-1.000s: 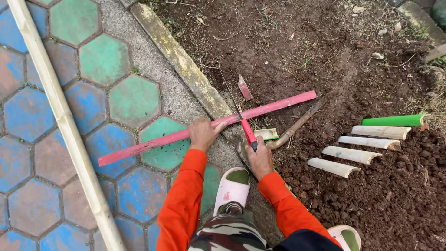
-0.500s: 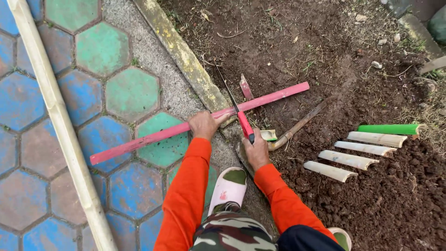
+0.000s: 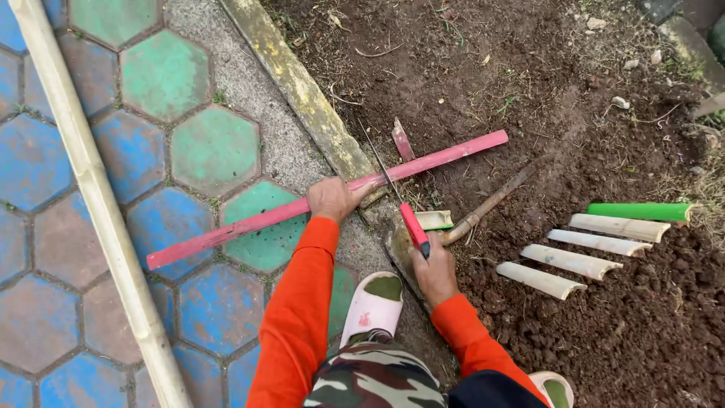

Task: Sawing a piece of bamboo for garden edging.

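Sawing step: long pink-painted bamboo pole lies across the concrete kerb.
Left hand clamps the pole; right hand, at 4 o'clock, grips the red-handled saw. Next stroke likely needs a steady hold.

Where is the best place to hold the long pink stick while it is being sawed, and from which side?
Probably from above, beside the cut, on the pavement side. There the pink stick rests on the concrete curb, where the left hand presses it, clear of the saw in the right hand.
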